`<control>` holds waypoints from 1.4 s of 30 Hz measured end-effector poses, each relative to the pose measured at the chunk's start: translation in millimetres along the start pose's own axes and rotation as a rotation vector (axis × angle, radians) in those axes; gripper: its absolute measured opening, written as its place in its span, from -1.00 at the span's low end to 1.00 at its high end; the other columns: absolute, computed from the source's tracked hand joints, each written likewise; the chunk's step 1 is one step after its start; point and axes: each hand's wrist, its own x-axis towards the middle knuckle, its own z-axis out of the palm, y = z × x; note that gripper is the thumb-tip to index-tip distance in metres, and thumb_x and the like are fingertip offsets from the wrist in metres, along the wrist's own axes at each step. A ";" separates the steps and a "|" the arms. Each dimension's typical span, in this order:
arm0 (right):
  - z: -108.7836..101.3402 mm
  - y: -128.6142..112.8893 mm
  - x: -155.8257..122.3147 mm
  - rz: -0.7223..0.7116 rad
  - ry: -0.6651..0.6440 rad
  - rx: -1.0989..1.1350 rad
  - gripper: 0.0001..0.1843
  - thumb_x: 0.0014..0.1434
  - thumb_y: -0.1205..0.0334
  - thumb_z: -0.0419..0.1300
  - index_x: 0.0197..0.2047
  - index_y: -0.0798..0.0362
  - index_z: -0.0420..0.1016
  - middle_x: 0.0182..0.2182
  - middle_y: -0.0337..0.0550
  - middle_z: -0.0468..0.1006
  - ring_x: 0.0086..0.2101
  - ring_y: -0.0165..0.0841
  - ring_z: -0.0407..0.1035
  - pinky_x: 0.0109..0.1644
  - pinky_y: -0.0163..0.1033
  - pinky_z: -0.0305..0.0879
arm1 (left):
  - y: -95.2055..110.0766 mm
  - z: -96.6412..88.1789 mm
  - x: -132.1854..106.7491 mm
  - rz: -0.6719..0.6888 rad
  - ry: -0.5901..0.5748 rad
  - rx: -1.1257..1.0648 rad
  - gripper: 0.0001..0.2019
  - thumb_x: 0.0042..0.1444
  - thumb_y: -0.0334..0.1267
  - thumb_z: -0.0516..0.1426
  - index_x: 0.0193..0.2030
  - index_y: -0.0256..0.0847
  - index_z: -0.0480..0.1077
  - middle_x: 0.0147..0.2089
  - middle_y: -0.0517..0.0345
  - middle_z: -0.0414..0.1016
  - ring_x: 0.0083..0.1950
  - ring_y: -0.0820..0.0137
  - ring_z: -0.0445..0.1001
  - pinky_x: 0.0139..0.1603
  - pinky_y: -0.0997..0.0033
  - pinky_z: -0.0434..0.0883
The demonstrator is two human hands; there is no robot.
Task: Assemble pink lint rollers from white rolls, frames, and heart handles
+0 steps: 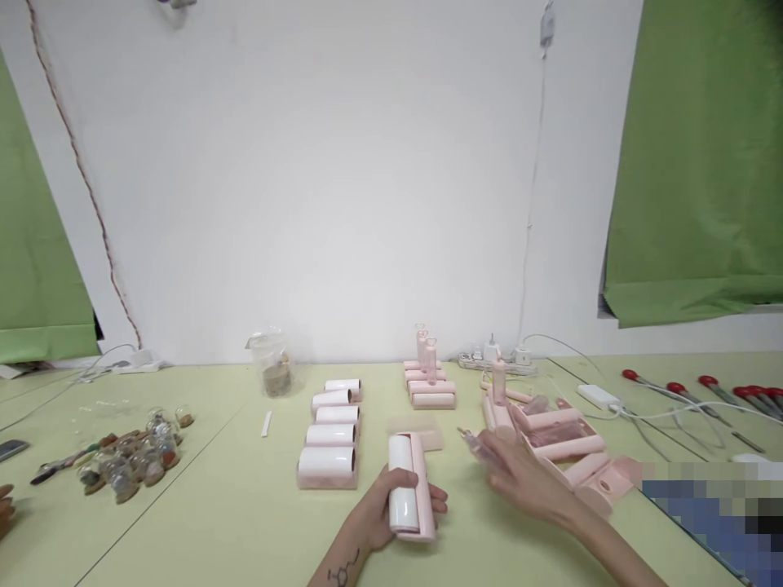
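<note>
Grip is holding low in the frame's centre: the left hand (378,507) is clamping round the roller (404,487). Just to its right, the right hand (527,483) is blurring, fingers spread near a clear handle (475,444); whether it is pinching that, I cannot tell. Moving this fast, it could be sweeping into the pink pile (566,444) just behind and scattering parts.

Bare table (232,505) left of roller row (330,436)
</note>
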 end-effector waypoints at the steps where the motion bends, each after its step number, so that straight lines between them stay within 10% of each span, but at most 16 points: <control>1: 6.0 -1.1 -1.2 -0.015 -0.047 -0.041 -0.90 -0.11 0.36 0.02 -0.44 -0.01 0.23 -0.52 -0.25 0.41 -0.50 -0.34 0.28 -0.49 -0.35 0.09 | -0.6 2.5 0.1 0.047 0.050 0.008 -0.76 -0.15 -0.28 0.10 -0.30 -0.34 0.28 -0.30 -0.11 0.47 -0.31 0.27 0.46 -0.31 0.32 0.36; 11: 31.4 10.8 4.7 -0.053 0.069 -0.313 -0.78 0.05 0.08 0.06 -0.31 0.05 0.29 -0.32 -0.02 0.46 -0.29 -0.14 0.36 -0.34 -0.18 0.22 | -4.9 4.2 7.7 0.274 0.293 0.222 -0.48 -0.25 -0.31 0.24 -0.12 -0.18 0.13 -0.37 0.20 0.37 -0.38 0.34 0.45 -0.30 0.32 0.38; 15: 13.6 -13.8 11.9 -0.113 0.026 -0.092 -0.65 0.24 0.12 -0.24 -0.24 -0.01 0.33 -0.34 -0.13 0.51 -0.33 -0.28 0.40 -0.32 -0.24 0.25 | -5.2 3.2 10.6 0.348 0.289 0.289 -0.45 -0.19 -0.17 0.22 -0.08 -0.16 0.06 -0.36 0.17 0.39 -0.43 0.33 0.45 -0.35 0.29 0.39; 22: 16.9 -58.0 11.6 -0.191 -0.010 -0.030 -0.62 0.22 0.07 -0.17 -0.12 -0.12 0.42 -0.39 -0.20 0.56 -0.37 -0.28 0.43 -0.39 -0.30 0.24 | 6.1 9.8 4.9 0.705 0.486 0.747 -0.73 -0.10 -0.15 0.14 -0.25 -0.22 0.29 -0.31 0.13 0.40 -0.26 0.32 0.39 -0.22 0.38 0.33; 32: 19.7 -59.5 -4.3 -0.063 -0.131 0.326 -0.57 0.17 0.00 -0.11 -0.45 0.01 0.49 -0.58 -0.27 0.48 -0.51 -0.34 0.34 -0.47 -0.35 0.21 | -1.1 9.4 2.8 0.750 0.642 1.026 -0.68 -0.09 -0.31 0.07 -0.13 -0.19 0.21 -0.26 0.12 0.45 -0.31 0.33 0.42 -0.26 0.39 0.32; 42: 24.2 -58.7 -7.3 0.009 -0.163 0.415 -0.60 0.17 0.00 -0.12 -0.40 0.01 0.44 -0.56 -0.26 0.43 -0.51 -0.34 0.30 -0.47 -0.35 0.17 | -3.1 13.8 -1.1 0.762 0.553 1.113 -0.69 -0.07 -0.35 0.07 -0.12 -0.14 0.19 -0.24 0.19 0.43 -0.27 0.38 0.40 -0.25 0.44 0.32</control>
